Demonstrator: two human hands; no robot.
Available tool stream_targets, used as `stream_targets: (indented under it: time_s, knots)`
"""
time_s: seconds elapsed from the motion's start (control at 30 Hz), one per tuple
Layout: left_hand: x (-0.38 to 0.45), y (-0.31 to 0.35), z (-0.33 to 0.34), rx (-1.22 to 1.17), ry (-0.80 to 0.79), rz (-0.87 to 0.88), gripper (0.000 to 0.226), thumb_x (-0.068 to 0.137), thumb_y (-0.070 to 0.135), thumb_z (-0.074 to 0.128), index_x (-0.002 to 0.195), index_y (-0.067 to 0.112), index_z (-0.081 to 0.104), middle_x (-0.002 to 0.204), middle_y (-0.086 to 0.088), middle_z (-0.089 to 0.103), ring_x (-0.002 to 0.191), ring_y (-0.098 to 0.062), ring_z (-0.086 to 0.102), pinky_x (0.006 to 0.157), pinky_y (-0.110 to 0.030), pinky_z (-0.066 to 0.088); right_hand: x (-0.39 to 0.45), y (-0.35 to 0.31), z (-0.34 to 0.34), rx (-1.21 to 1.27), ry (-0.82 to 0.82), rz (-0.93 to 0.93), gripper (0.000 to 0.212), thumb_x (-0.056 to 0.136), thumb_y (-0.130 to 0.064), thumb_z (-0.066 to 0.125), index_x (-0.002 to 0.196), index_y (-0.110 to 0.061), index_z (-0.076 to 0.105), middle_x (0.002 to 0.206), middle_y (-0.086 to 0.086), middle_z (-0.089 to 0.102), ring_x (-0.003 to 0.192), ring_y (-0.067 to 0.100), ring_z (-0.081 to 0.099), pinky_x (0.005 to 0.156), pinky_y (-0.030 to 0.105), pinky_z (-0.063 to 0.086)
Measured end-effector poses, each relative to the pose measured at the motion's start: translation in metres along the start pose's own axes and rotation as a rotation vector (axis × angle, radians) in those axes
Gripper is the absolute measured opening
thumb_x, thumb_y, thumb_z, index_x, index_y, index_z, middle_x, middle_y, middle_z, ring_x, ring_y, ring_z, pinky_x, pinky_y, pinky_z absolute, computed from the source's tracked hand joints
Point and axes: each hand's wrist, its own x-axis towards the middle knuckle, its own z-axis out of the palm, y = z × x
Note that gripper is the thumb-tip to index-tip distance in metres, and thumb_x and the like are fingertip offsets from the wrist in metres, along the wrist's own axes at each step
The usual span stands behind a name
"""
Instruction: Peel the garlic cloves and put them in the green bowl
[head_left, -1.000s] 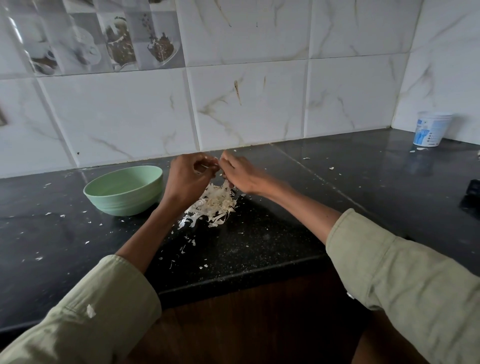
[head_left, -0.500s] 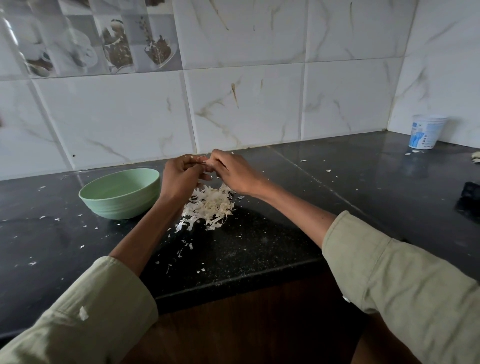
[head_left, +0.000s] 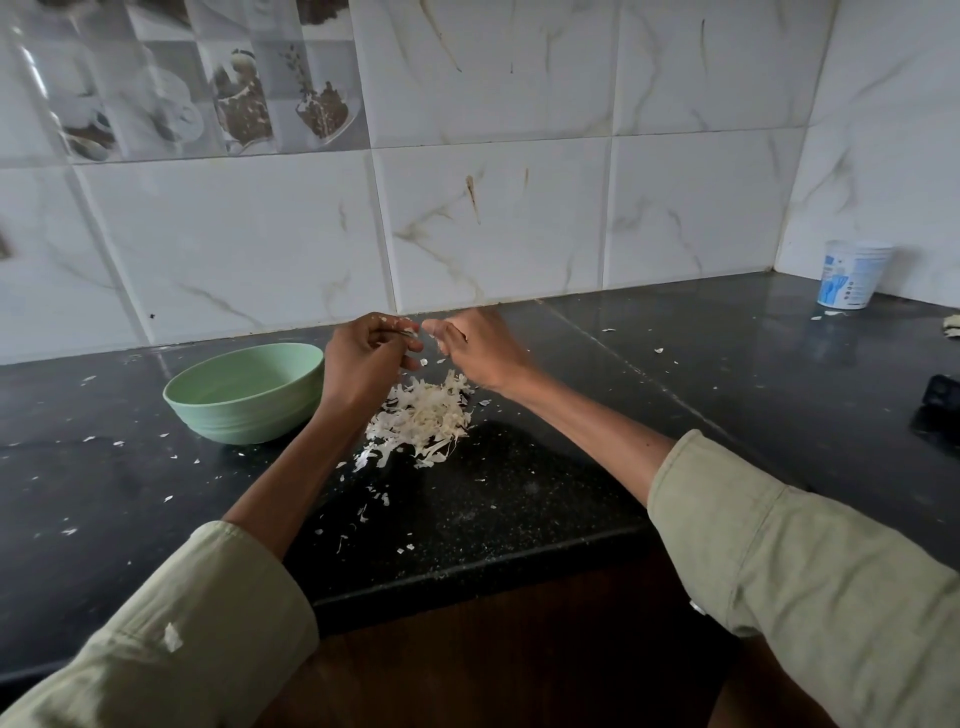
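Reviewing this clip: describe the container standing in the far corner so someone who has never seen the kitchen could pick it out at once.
Follow the black stone countertop rightwards to where the white marble-patterned tiled walls meet. There stands a small white plastic tub with blue printing, upright, far right of both hands. Unlike the pale green bowl, it is tall, straight-sided and printed.

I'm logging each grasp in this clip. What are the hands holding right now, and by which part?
The left hand pinches a small pale piece, probably a garlic clove, at its fingertips. The right hand has curled fingers; what it holds, if anything, cannot be told.
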Motion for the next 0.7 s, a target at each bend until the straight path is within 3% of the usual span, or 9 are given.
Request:
stream_targets:
  time_s: [0.1, 0.23, 0.33, 0.47, 0.57, 0.7]
  knots:
    - [0.0, -0.001, 0.0, 0.026, -0.013, 0.022, 0.025, 0.093, -0.001, 0.054, 0.103, 0.011, 0.073, 0.09, -0.005, 0.08, 0.071, -0.015, 0.075, 0.056, -0.022, 0.053, 0.001, 0.003, 0.002, 0.018, -0.053, 0.032, 0.047, 0.106, -0.033, 0.057, 0.059, -0.032, 0.055, 0.053, -0.002, 0.057, 0.038, 0.008, 0.04, 0.049, 0.03, 0.037]
    - [-0.002, 0.0, 0.0, 0.088, -0.021, 0.077, 0.027, 0.092, 0.001, 0.052, 0.102, 0.014, 0.074, 0.088, -0.002, 0.079, 0.074, -0.015, 0.076, 0.06, -0.026, 0.054, -0.003, -0.002, -0.003, 0.182, -0.035, 0.135, 0.052, 0.101, -0.038, 0.064, 0.061, -0.007, 0.058, 0.049, -0.003, 0.048, 0.041, 0.016, 0.04, 0.05, 0.03, 0.04]
    - [-0.005, 0.002, 0.003, 0.144, -0.014, 0.134, 0.027, 0.092, 0.002, 0.053, 0.102, 0.015, 0.075, 0.087, 0.0, 0.079, 0.075, -0.015, 0.076, 0.06, -0.029, 0.057, -0.007, -0.009, -0.015, 0.468, -0.037, 0.406, 0.049, 0.101, -0.047, 0.06, 0.066, -0.015, 0.051, 0.052, -0.008, 0.045, 0.041, 0.007, 0.036, 0.051, 0.022, 0.036]
    - [-0.003, -0.001, 0.007, 0.237, 0.009, 0.212, 0.009, 0.099, 0.019, 0.067, 0.1, 0.021, 0.075, 0.088, 0.005, 0.077, 0.076, -0.012, 0.074, 0.062, -0.024, 0.055, -0.004, -0.003, -0.025, 0.845, -0.19, 0.736, 0.052, 0.087, -0.062, 0.066, 0.069, -0.018, 0.046, 0.052, -0.007, 0.035, 0.044, 0.008, 0.021, 0.036, 0.021, 0.018]
    - [-0.002, -0.003, 0.009, 0.346, 0.03, 0.295, 0.007, 0.099, 0.03, 0.071, 0.098, 0.024, 0.075, 0.083, 0.012, 0.075, 0.073, -0.006, 0.071, 0.066, -0.027, 0.055, -0.001, 0.001, -0.022, 1.055, -0.205, 0.823, 0.045, 0.089, -0.056, 0.067, 0.077, -0.016, 0.051, 0.058, -0.008, 0.036, 0.048, 0.007, 0.021, 0.034, 0.018, 0.023]
    - [-0.001, -0.004, 0.01, 0.424, 0.043, 0.314, 0.01, 0.099, 0.032, 0.07, 0.095, 0.025, 0.076, 0.082, 0.013, 0.074, 0.072, -0.005, 0.069, 0.067, -0.029, 0.056, 0.0, 0.0, -0.017, 1.252, -0.219, 0.912, 0.053, 0.105, -0.053, 0.043, 0.084, -0.007, 0.06, 0.067, -0.003, 0.04, 0.054, 0.008, 0.03, 0.038, 0.019, 0.034]
